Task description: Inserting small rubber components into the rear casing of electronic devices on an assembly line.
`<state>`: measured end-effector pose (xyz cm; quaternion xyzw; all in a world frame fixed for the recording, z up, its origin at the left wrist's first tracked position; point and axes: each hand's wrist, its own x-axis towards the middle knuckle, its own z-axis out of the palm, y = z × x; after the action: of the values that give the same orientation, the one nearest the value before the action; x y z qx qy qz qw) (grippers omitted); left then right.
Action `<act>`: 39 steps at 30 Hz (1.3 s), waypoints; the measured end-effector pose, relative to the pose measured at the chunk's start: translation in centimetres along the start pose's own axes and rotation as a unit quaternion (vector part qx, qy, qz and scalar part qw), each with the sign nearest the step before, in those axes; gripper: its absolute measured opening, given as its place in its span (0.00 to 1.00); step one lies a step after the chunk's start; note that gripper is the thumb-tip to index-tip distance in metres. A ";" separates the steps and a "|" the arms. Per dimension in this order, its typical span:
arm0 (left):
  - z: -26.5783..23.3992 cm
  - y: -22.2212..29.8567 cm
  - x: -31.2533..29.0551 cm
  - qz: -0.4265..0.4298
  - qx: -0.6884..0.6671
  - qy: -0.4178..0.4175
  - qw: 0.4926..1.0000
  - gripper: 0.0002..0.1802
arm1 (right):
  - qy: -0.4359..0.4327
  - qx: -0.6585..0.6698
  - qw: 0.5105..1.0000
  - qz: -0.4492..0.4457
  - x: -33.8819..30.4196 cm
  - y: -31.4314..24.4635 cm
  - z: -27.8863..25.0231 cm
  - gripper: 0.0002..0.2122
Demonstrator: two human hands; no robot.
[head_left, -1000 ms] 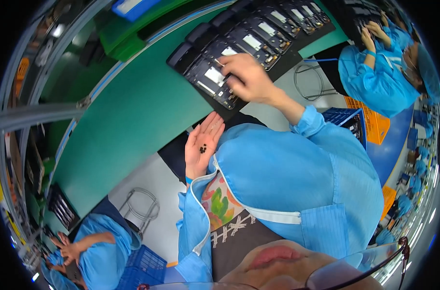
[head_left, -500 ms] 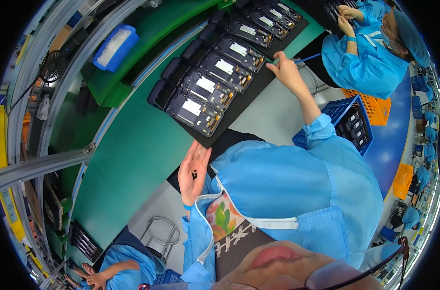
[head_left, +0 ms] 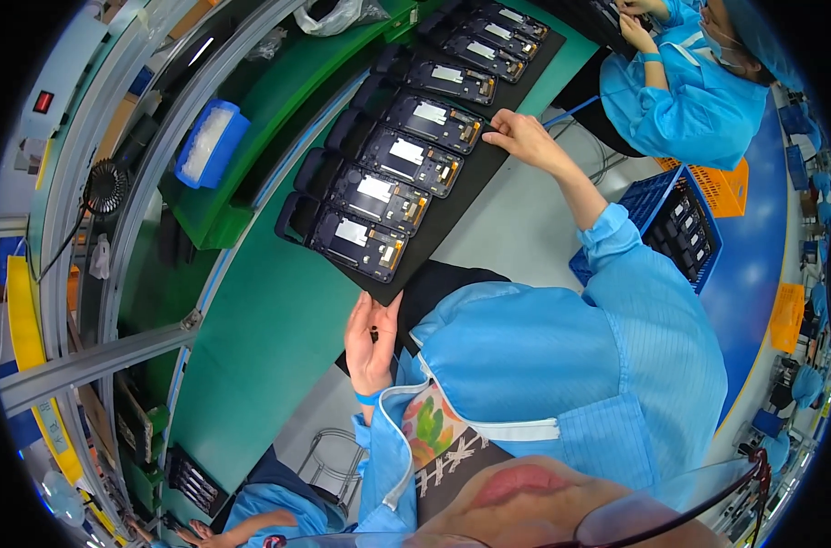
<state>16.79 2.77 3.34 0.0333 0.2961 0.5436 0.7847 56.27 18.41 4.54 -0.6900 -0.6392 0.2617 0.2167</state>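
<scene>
Head view: right hand [head_left: 522, 139] touches black tray [head_left: 452, 215], running diagonally.

green bench [head_left: 251, 356], black tray [head_left: 452, 215]

A long green counter [head_left: 278, 320] curves through the room, with a grey metal rail [head_left: 95, 356] along its far side. A small black fan [head_left: 105, 187] stands at left. The floor [head_left: 753, 265] is blue at right, carrying 1 blue crate [head_left: 680, 228] and 1 orange crate [head_left: 721, 187].
</scene>
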 end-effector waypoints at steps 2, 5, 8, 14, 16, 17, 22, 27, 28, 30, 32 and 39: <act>0.5 -0.3 0.1 -0.001 -0.002 0.028 1.000 0.10 | 0.028 0.031 0.999 -0.011 0.3 0.9 0.4 0.18; -0.1 -0.4 0.6 -0.008 -0.012 0.027 1.000 0.10 | 0.028 0.047 0.998 -0.007 0.3 1.5 0.7 0.17; 0.3 -0.2 0.9 -0.016 0.000 0.012 1.000 0.11 | 0.046 0.031 0.998 -0.008 -0.3 1.8 0.9 0.17; 0.7 -1.6 3.8 -0.053 -0.019 -0.011 0.998 0.13 | 0.094 0.000 0.995 0.035 -0.8 3.9 -0.8 0.16; 0.9 -1.9 4.5 -0.069 -0.010 -0.030 0.997 0.14 | 0.122 0.003 0.992 0.041 -0.7 3.8 -1.2 0.16; 0.9 -2.0 4.7 -0.071 -0.010 -0.031 0.997 0.14 | 0.104 0.066 0.991 0.058 -0.6 3.6 -1.3 0.17; 0.4 -1.5 4.8 0.009 0.030 -0.014 0.999 0.14 | -0.019 0.286 0.956 0.067 -0.8 3.2 -1.3 0.26; 0.9 -0.6 3.6 0.013 0.096 0.018 0.995 0.18 | -0.007 0.336 0.942 -0.024 -2.4 3.2 -0.4 0.28; 1.2 -0.4 3.4 0.008 0.105 -0.005 0.994 0.19 | -0.015 0.359 0.932 -0.037 -2.5 3.4 -0.1 0.29; 1.0 -0.4 2.4 0.010 0.113 -0.006 0.994 0.20 | -0.007 0.373 0.927 -0.026 -3.6 3.7 0.6 0.28; 0.6 -0.4 1.3 0.008 0.123 -0.009 0.992 0.21 | 0.005 0.395 0.919 -0.009 -5.0 3.4 0.9 0.28; -0.7 -0.8 -1.9 0.011 0.108 0.023 0.994 0.22 | -0.030 0.401 0.915 -0.015 -5.9 3.3 2.1 0.27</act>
<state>16.68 0.58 3.28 0.1090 0.3705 0.5174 0.7637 57.25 12.14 1.33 -0.5273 -0.4970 0.5130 0.4601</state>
